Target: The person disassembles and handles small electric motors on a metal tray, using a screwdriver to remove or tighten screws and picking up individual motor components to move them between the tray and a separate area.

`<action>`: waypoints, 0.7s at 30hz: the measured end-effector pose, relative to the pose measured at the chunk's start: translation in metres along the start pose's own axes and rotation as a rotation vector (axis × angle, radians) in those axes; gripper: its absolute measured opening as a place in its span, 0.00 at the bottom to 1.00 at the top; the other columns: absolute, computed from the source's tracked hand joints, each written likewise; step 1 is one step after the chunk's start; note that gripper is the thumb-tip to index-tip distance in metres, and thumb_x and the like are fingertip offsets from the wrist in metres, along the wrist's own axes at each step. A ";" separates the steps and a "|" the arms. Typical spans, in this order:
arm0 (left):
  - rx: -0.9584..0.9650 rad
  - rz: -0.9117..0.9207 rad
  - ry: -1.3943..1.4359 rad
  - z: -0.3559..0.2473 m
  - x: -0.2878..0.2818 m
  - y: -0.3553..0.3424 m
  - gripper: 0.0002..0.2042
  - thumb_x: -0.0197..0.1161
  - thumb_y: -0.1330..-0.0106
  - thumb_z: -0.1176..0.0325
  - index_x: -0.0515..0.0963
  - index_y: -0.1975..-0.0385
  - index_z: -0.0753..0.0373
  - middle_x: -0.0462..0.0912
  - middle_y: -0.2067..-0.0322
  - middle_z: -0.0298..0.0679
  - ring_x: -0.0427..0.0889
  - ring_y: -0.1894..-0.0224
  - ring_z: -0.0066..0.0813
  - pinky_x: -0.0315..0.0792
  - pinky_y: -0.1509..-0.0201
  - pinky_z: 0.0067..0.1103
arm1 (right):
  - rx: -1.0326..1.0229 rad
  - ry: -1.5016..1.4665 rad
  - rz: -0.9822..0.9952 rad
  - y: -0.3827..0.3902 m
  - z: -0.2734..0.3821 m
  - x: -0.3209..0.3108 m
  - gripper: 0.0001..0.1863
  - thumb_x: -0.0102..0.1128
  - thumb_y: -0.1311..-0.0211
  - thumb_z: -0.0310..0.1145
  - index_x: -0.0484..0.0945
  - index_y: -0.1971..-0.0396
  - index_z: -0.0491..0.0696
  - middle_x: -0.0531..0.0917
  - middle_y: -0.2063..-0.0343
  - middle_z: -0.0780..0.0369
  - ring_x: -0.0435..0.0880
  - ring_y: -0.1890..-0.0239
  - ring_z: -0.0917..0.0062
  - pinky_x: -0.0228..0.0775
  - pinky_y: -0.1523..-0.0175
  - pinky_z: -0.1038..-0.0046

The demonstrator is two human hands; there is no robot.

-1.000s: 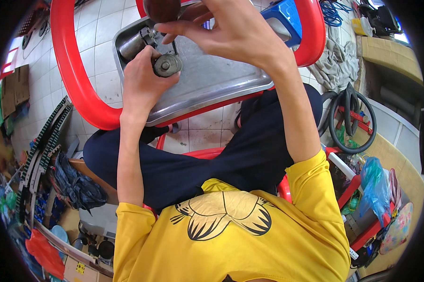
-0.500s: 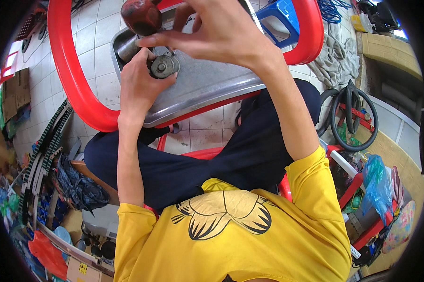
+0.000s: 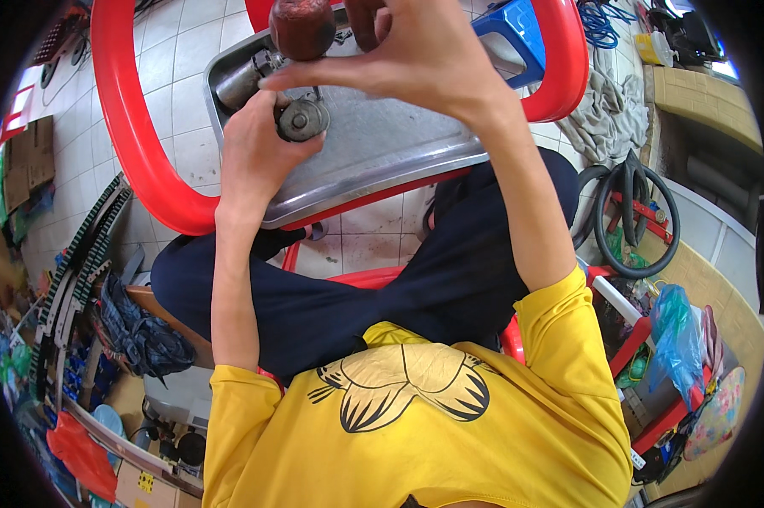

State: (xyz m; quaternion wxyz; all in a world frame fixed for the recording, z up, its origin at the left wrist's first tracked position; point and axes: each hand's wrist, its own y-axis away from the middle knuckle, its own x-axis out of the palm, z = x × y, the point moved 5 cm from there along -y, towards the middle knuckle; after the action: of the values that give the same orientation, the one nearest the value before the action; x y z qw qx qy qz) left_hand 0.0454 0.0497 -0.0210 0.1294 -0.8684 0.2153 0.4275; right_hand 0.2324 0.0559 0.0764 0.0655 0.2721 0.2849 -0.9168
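Note:
My left hand [image 3: 259, 135] grips a dull metal cylindrical part [image 3: 304, 120] with a round end cap. Beside it, a larger steel cylinder [image 3: 236, 83] with small fittings sits in the shallow metal tray [image 3: 399, 144]. Above these, my right hand [image 3: 399, 68] holds a reddish-brown rounded object [image 3: 301, 27], perhaps a tool head or handle; its thumb stretches below that object toward the metal parts, and its other fingers are curled, their exact grip partly hidden. The tray rests on a red plastic seat [image 3: 551, 93].
A blue stool [image 3: 522, 38] stands beyond the tray, near grey cloth [image 3: 598, 127]. Black inner tubes [image 3: 644, 262] hang at right among bags and red frames. Dark slatted rails [image 3: 73, 279], bundled cloth [image 3: 145, 330] and a red bag [image 3: 81, 453] crowd the left.
My right hand and the brown object swung left half a second ago and are now back rightward, the thumb lower over the metal parts. My left hand keeps its grip, barely moving.

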 end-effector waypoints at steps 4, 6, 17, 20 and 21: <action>-0.014 0.030 0.013 -0.002 0.000 -0.001 0.21 0.80 0.53 0.66 0.72 0.68 0.66 0.82 0.68 0.50 0.84 0.62 0.52 0.76 0.58 0.37 | 0.005 -0.017 -0.007 0.002 0.006 0.005 0.27 0.74 0.37 0.37 0.71 0.44 0.47 0.84 0.57 0.53 0.87 0.62 0.67 0.82 0.63 0.69; -0.037 0.049 0.017 0.001 0.000 -0.001 0.21 0.80 0.53 0.66 0.72 0.68 0.66 0.82 0.68 0.50 0.84 0.63 0.52 0.76 0.58 0.38 | 0.275 -0.315 0.182 0.004 -0.001 0.006 0.24 0.74 0.37 0.37 0.72 0.48 0.46 0.84 0.59 0.54 0.86 0.63 0.67 0.80 0.61 0.68; 0.066 -0.024 0.006 0.000 0.001 0.002 0.21 0.79 0.52 0.66 0.72 0.67 0.65 0.82 0.69 0.50 0.83 0.64 0.54 0.76 0.60 0.39 | 0.231 -0.092 0.104 0.001 0.004 0.013 0.27 0.78 0.43 0.44 0.72 0.56 0.44 0.82 0.62 0.54 0.84 0.63 0.60 0.75 0.56 0.65; 0.074 -0.018 0.004 -0.001 0.002 0.000 0.21 0.79 0.52 0.66 0.72 0.67 0.65 0.81 0.69 0.51 0.83 0.64 0.54 0.76 0.60 0.39 | 0.220 -0.341 0.289 0.001 -0.009 0.005 0.23 0.77 0.41 0.39 0.76 0.53 0.44 0.85 0.59 0.58 0.87 0.57 0.68 0.80 0.57 0.70; 0.075 -0.020 0.001 -0.002 0.001 -0.001 0.21 0.79 0.52 0.66 0.73 0.66 0.65 0.82 0.68 0.51 0.83 0.63 0.54 0.76 0.59 0.39 | 0.196 -0.372 0.297 0.003 -0.007 0.000 0.23 0.78 0.41 0.38 0.76 0.53 0.44 0.86 0.60 0.58 0.87 0.57 0.70 0.81 0.58 0.71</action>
State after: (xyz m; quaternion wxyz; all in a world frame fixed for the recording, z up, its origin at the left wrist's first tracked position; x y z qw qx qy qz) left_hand 0.0478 0.0496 -0.0208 0.1659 -0.8654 0.2225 0.4172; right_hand 0.2359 0.0576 0.0701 0.2239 0.1428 0.1345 -0.9547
